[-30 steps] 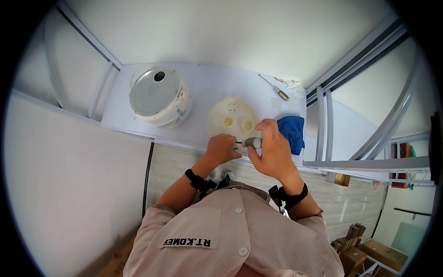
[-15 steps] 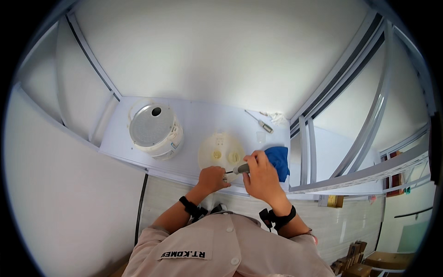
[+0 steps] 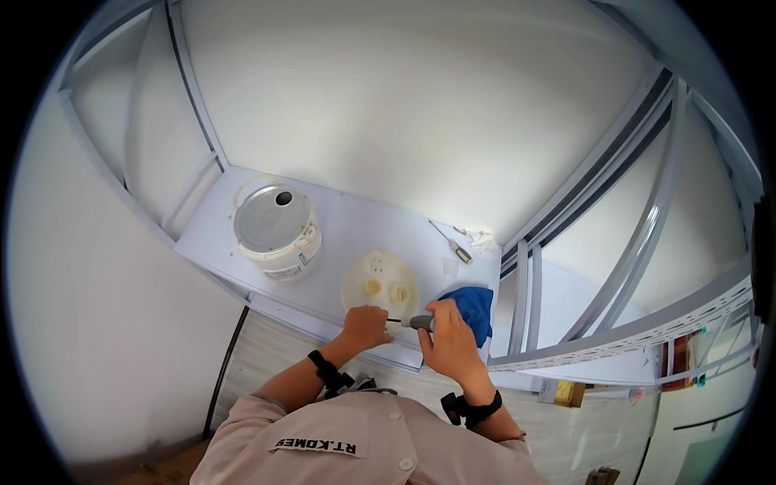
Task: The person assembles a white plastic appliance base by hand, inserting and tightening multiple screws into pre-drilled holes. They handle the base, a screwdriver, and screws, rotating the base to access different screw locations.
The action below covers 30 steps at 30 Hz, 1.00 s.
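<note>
My right hand (image 3: 453, 339) is closed round the grey handle of a screwdriver (image 3: 420, 322), its shaft pointing left. The shaft's end reaches my left hand (image 3: 366, 326), whose fingers are closed round a small pale piece mostly hidden by them. Both hands are over the near edge of a round cream-white plate or lid (image 3: 351, 283). On it sit a yellowish round piece (image 3: 372, 287), a paler ring-like piece (image 3: 398, 294) and a small white part with holes (image 3: 377, 264). A crumpled blue cloth (image 3: 477, 311) lies just beyond my right hand.
A white bucket (image 3: 283, 263) with a grey lid and a dark hole stands at the left of the white table (image 3: 327, 210). Toward the back right lie another screwdriver (image 3: 461, 253), a small clear cup (image 3: 450, 267) and crumpled white tissue (image 3: 482, 240). Metal frame posts (image 3: 525, 299) rise at the right.
My view has tilted and shifted, so the table sits at a different slant. The screwdriver shaft looks more level. Both hands keep their grip near the plate's edge.
</note>
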### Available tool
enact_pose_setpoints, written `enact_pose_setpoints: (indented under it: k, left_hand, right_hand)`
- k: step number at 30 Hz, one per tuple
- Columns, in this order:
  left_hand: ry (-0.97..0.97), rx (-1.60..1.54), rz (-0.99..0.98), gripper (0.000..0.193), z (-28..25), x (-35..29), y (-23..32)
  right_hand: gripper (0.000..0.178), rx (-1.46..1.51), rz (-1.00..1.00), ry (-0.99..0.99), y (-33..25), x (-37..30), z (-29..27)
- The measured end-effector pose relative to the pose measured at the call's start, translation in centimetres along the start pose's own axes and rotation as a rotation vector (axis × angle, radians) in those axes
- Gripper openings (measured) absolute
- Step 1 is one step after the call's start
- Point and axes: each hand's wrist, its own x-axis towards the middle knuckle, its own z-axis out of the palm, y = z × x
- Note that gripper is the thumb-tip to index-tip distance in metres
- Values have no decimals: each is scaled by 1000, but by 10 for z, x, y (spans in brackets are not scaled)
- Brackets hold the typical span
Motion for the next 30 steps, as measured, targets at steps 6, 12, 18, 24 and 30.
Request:
enact_pose_setpoints:
  k: [6, 12, 18, 24, 30]
  left_hand:
    - [-32, -25, -4, 50, -7, -1, 3]
    - [-31, -56, 15, 56, 0, -2, -5]
    - [-25, -67, 45, 49, -6, 1, -2]
    - [42, -40, 67, 55, 4, 6, -13]
    - [17, -53, 70, 51, -8, 13, -24]
  right_hand:
    - [43, -121, 159, -78, 1, 3, 2]
    - [41, -202, 155, -147, -11, 12, -5]
    - [38, -91, 29, -109, -3, 19, -7]
    - [43, -319, 241, -299, -11, 22, 0]
    - [45, -254, 154, -165, -28, 18, 3]
